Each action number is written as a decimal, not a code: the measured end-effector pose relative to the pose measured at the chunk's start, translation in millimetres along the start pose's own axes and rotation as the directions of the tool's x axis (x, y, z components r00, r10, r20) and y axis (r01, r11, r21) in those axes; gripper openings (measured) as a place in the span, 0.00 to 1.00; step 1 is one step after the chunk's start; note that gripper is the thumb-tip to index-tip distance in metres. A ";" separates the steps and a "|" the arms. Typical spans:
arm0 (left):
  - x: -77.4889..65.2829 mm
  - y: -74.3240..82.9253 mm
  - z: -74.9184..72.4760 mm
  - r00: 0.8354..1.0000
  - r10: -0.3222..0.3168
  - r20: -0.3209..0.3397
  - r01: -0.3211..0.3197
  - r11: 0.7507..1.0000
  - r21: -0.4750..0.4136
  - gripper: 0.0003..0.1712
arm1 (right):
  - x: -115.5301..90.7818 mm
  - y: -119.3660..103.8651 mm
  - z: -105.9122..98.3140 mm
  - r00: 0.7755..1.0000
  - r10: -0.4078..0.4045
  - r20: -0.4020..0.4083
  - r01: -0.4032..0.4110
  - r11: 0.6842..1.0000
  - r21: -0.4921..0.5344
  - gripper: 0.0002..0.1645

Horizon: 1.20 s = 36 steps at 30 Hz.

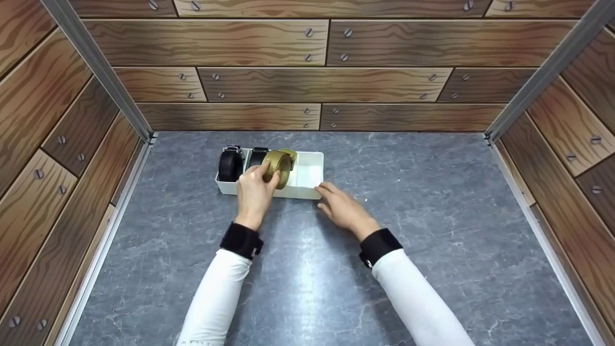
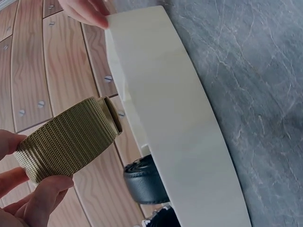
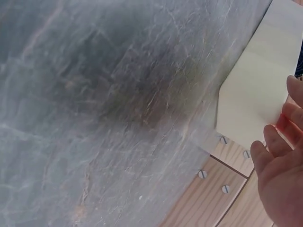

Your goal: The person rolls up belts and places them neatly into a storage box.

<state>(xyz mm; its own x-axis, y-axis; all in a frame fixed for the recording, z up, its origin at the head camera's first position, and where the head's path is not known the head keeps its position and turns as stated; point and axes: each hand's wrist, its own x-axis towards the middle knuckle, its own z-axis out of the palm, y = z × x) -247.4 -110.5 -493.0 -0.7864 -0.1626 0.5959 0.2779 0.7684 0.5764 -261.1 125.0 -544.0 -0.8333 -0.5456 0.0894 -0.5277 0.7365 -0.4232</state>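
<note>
A long white box stands on the grey floor. Over its middle, my left hand pinches a rolled olive-gold webbing belt between thumb and fingers. The roll's metal end piece points away from the hand. In the box's left part sit a rolled black belt with a silver buckle and another dark rolled belt, partly hidden by my left hand. My right hand touches the box's front right corner with extended, slightly bent fingers.
Wood-patterned panels enclose the grey marbled floor at the back and both sides. Metal rails run along the corners. The box's right compartment shows a bare white bottom.
</note>
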 end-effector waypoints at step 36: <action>2.3 -9.7 66.8 0.964 -0.133 0.232 0.038 0.927 0.373 0.19 | -4.3 -4.9 4.5 1.000 0.012 -0.016 -0.012 1.000 -0.010 0.32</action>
<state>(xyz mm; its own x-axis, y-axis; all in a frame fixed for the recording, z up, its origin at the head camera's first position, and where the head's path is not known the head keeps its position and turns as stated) -288.8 -77.0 -534.5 -0.9228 -0.1151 0.3677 0.0221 0.9369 0.3488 -254.2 122.0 -546.3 -0.8422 -0.5301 0.0984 -0.5189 0.7472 -0.4152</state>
